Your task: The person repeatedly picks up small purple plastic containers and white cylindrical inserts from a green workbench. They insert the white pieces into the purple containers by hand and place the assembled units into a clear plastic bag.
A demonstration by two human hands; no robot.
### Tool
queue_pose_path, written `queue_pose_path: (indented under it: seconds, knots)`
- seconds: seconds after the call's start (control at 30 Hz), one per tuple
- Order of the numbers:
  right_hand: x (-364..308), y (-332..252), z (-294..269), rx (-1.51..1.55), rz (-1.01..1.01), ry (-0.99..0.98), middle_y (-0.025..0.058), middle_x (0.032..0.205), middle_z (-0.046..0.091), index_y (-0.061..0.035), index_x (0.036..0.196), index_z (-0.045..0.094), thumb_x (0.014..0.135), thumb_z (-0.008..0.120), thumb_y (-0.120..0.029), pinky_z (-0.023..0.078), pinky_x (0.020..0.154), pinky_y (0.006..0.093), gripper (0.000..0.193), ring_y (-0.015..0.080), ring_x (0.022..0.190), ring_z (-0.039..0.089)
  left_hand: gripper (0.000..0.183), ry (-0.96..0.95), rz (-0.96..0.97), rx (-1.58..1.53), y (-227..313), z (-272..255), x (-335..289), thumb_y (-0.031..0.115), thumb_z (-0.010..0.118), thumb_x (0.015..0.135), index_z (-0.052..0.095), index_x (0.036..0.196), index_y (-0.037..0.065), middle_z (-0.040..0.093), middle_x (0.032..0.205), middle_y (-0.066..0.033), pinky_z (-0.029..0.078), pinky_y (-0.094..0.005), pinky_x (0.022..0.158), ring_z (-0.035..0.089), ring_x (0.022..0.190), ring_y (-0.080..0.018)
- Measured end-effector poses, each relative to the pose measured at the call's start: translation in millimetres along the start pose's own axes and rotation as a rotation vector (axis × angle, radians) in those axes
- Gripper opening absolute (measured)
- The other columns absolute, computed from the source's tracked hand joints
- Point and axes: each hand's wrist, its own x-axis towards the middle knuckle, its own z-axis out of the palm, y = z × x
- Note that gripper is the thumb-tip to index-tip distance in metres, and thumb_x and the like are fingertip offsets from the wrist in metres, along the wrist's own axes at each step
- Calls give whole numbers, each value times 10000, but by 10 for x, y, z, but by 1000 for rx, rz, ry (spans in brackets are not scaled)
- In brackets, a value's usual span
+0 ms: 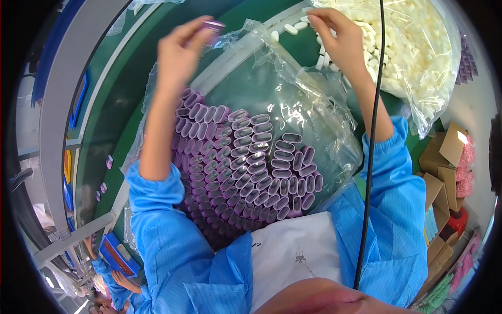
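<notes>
My left hand (180,55) is raised at the upper left, a little blurred, its fingers pinching a small purple oval case (214,25). At the top, my right hand (340,39) has thumb and forefinger drawn together beside loose white oval pieces (291,29); whether one is between the fingertips I cannot make out. Between my forearms, many purple open-topped oval cases (256,152) stand packed in curved rows on clear plastic sheeting (308,89). A heap of the white pieces (413,47) lies in and around a clear plastic bag to the right of my right hand.
A green conveyor belt (117,152) curves along the left, with a few small purple pieces on it. A black cable (374,120) hangs before my right arm. Cardboard boxes (439,183) stand at the right. At lower left, another person's hand (125,281) is near a blue tray (119,254).
</notes>
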Motion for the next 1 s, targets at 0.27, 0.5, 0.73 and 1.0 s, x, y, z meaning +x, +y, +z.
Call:
queue_pose_path:
  seconds: [0.27,0.5,0.73,1.0]
  knots:
    - [161,505,491,-463,-187,-105,228,905,575,20,873,626,794,621,-129,474,785,435,168,395,878,574,407,-254,-406,263,-1435,-920,523,217,629,884,589,1252,48,642,1153,-137,447,-281,904,603,1027,-184]
    - [117,561,518,-495,-308,-79,223,878,545,17,840,590,814,562,-82,462,790,434,107,385,898,548,273,262,372,744,-533,-475,224,175,630,865,668,1118,81,656,975,-116,485,-333,822,623,889,-227]
    - [40,383,458,-381,-326,-40,198,879,554,11,843,584,823,570,-71,454,789,419,85,370,896,538,357,-943,234,322,475,375,-625,220,768,726,696,1040,67,660,941,-88,485,-354,771,618,890,-279]
    - [-66,-266,207,-33,-107,-27,172,927,609,6,904,628,803,640,-46,480,711,388,114,347,845,593,322,-1114,-200,46,260,320,-304,146,798,722,715,1017,45,689,894,-32,473,-235,680,609,777,-89]
